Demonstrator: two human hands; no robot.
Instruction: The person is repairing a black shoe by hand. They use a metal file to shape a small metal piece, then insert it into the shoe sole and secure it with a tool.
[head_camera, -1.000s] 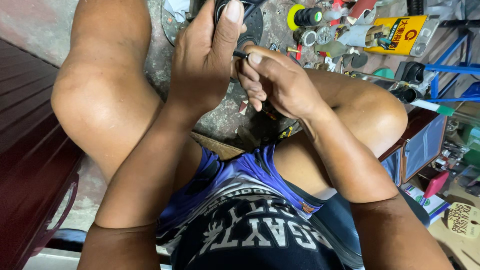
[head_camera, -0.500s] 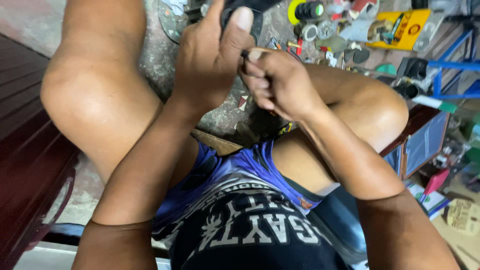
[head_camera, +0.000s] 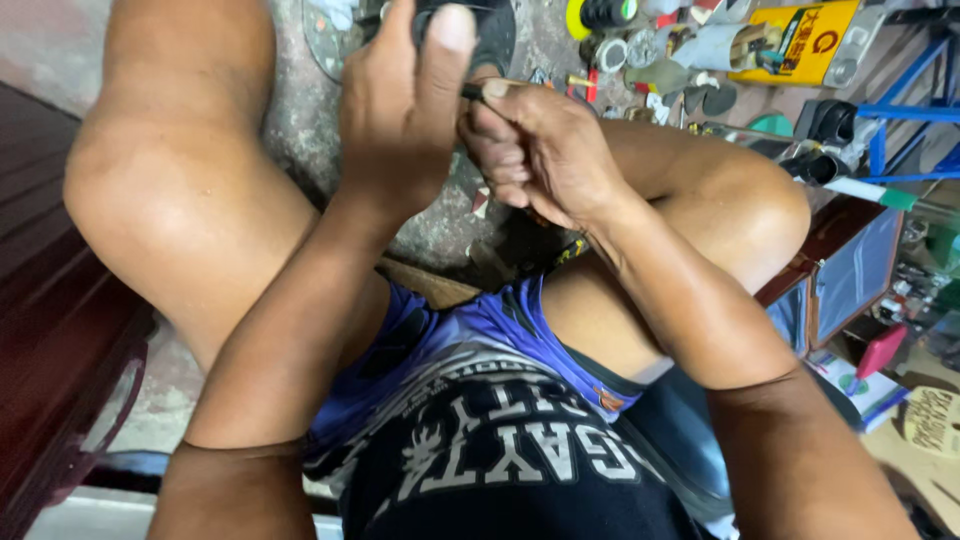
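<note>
Both hands meet above the knees, over the concrete floor (head_camera: 300, 130). Left hand (head_camera: 400, 110) has its grip wrapped around a dark round part (head_camera: 490, 30), thumb lying flat on top, probably to keep it from turning. Right hand (head_camera: 540, 150) has its grip pressed together on a thin tool (head_camera: 475, 92), pinching it near the tip, and the tip meets the dark part just under the left thumb. Holding so close to the tip likely gives fine control. What kind of tool it is, I cannot tell, because the fingers hide most of it.

On the floor beyond the hands lie small parts: a yellow roll (head_camera: 578, 18), a yellow box (head_camera: 800, 42), and some rings and caps near them. A blue metal frame (head_camera: 900, 112) stands at the right, and a dark red bench (head_camera: 50, 300) is at the left
</note>
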